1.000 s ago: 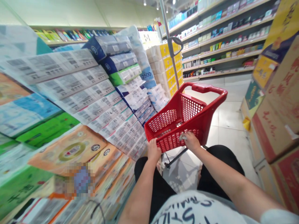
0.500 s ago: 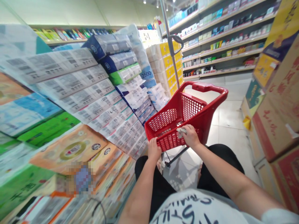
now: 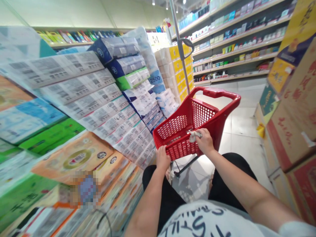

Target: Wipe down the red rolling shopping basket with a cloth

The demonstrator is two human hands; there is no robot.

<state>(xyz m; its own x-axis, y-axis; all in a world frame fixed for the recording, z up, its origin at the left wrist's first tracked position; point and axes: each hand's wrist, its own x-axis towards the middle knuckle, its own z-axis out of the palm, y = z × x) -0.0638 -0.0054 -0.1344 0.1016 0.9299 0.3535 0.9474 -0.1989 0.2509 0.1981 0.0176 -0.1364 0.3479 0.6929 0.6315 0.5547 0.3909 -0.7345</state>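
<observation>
A red plastic shopping cart [image 3: 181, 151] with perforated walls stands in front of me, its handle turned to the far right. My left hand [image 3: 163, 158] grips the rim at the cart's near left corner, fingers curled over the edge. In my right hand [image 3: 205, 142] is a crumpled, whitish cloth [image 3: 195, 136], pressed against the top rim of the cart's near side. The fingers are closed round the cloth, and part of it sticks out to the left.
Stacked tissue packs [image 3: 98, 102] rise close on the left, with orange packs [image 3: 76, 158] lower down. Cardboard boxes [image 3: 293, 108] line the right side. A metal pole [image 3: 184, 70] stands behind the cart. Stocked shelves [image 3: 237, 39] run along the back.
My right hand has slid a little along the rim, up and to the right, with the cloth in it. My left hand and the cart stay in place.
</observation>
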